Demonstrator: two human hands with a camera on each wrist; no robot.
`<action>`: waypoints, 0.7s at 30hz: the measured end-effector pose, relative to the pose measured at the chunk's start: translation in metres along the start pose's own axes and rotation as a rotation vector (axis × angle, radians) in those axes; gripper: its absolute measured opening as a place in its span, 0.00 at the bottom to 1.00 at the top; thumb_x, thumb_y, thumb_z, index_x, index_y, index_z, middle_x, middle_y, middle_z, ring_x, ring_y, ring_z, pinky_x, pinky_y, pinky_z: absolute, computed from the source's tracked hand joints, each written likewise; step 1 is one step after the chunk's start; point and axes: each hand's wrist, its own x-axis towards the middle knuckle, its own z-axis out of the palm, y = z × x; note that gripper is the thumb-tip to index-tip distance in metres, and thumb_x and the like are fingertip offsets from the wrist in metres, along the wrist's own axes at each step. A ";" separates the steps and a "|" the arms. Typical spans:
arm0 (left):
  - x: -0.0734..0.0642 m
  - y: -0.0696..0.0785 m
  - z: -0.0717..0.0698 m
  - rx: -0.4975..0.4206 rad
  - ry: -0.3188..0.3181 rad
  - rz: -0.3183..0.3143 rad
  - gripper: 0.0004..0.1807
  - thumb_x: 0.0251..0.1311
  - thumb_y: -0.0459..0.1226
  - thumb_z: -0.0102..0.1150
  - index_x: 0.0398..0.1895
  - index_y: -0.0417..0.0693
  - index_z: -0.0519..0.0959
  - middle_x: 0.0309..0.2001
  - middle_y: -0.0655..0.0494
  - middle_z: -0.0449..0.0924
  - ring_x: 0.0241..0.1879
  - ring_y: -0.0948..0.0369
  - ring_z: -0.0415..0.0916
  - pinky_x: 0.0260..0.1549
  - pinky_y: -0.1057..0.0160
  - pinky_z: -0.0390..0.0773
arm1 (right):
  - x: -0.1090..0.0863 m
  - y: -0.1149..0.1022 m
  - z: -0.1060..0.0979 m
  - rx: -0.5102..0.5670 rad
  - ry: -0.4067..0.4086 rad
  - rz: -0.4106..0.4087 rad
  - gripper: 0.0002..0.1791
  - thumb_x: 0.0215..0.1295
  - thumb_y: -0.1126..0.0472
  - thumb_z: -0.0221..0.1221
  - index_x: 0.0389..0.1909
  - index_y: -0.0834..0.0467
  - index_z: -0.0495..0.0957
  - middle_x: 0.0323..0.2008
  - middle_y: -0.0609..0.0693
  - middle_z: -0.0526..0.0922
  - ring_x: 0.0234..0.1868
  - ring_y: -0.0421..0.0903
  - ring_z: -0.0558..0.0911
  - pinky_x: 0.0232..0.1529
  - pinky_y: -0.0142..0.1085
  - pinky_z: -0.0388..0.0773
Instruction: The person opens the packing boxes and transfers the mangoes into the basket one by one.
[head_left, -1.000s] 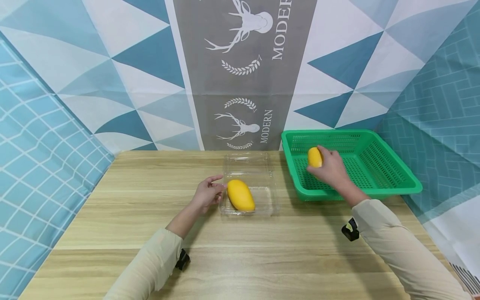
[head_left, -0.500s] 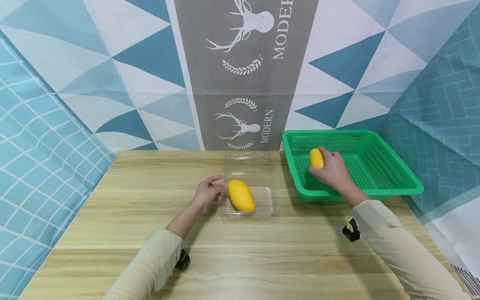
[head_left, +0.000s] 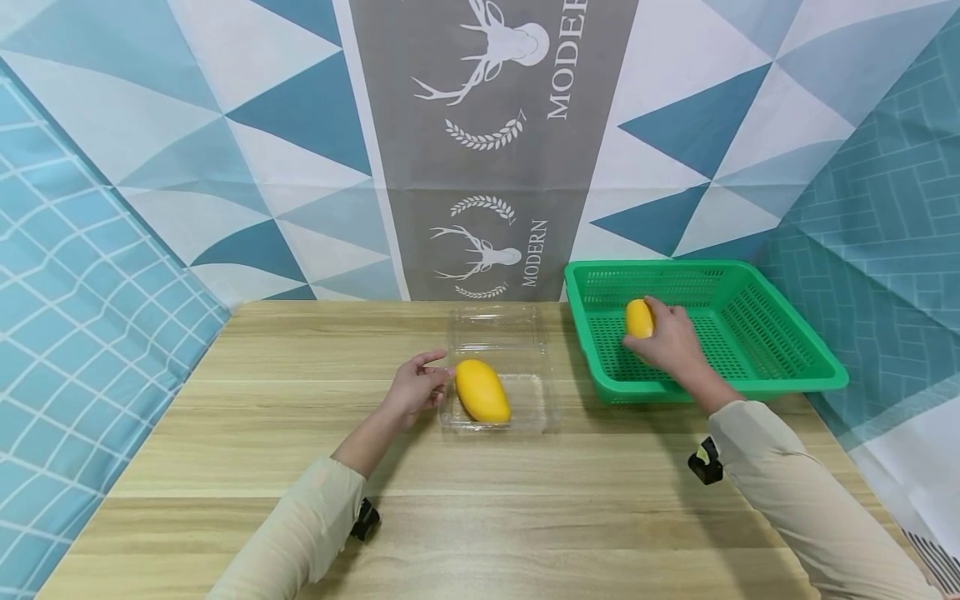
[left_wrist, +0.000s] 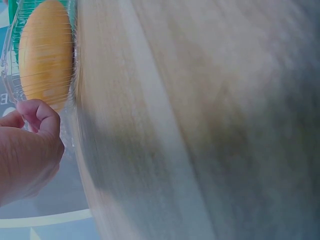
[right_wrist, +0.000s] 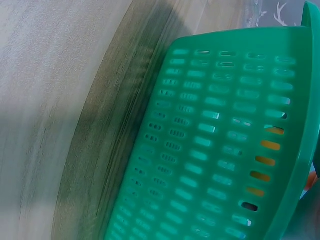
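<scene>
A yellow mango lies in the left half of a clear plastic clamshell, whose lid is folded back. My left hand pinches the clamshell's left rim between thumb and fingers, with the mango just beyond in the left wrist view. Over at the right, my right hand grips a second yellow mango inside the green basket. From the right wrist, that mango shows only as yellow through the slots of the basket's side wall, which hides most of the hand.
The wood-grain table runs up to a patterned backdrop behind the clamshell and basket. Blue patterned cloth borders the left side, and another cloth stands close to the basket's right end.
My right hand has shifted slightly right and down inside the basket, carrying its mango. The left hand, clamshell and the mango in it have stayed put.
</scene>
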 end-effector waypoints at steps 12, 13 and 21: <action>-0.001 0.001 0.001 0.006 -0.005 -0.005 0.27 0.61 0.32 0.57 0.64 0.48 0.65 0.36 0.55 0.71 0.22 0.66 0.67 0.19 0.74 0.70 | 0.001 0.007 -0.001 0.010 0.008 0.006 0.44 0.56 0.56 0.59 0.70 0.66 0.50 0.56 0.75 0.60 0.46 0.63 0.66 0.34 0.47 0.73; -0.001 0.001 0.001 0.006 -0.007 -0.005 0.27 0.61 0.32 0.57 0.64 0.47 0.65 0.36 0.55 0.71 0.22 0.66 0.67 0.19 0.74 0.70 | 0.001 0.008 -0.001 0.010 0.011 0.005 0.44 0.56 0.55 0.59 0.70 0.66 0.50 0.56 0.75 0.60 0.46 0.63 0.67 0.34 0.47 0.73; -0.002 0.001 0.001 0.012 -0.006 -0.004 0.27 0.61 0.32 0.57 0.64 0.48 0.65 0.36 0.56 0.71 0.22 0.66 0.68 0.19 0.74 0.71 | 0.002 0.013 0.000 0.013 0.016 0.012 0.44 0.56 0.55 0.59 0.70 0.66 0.50 0.56 0.75 0.61 0.47 0.64 0.67 0.36 0.51 0.73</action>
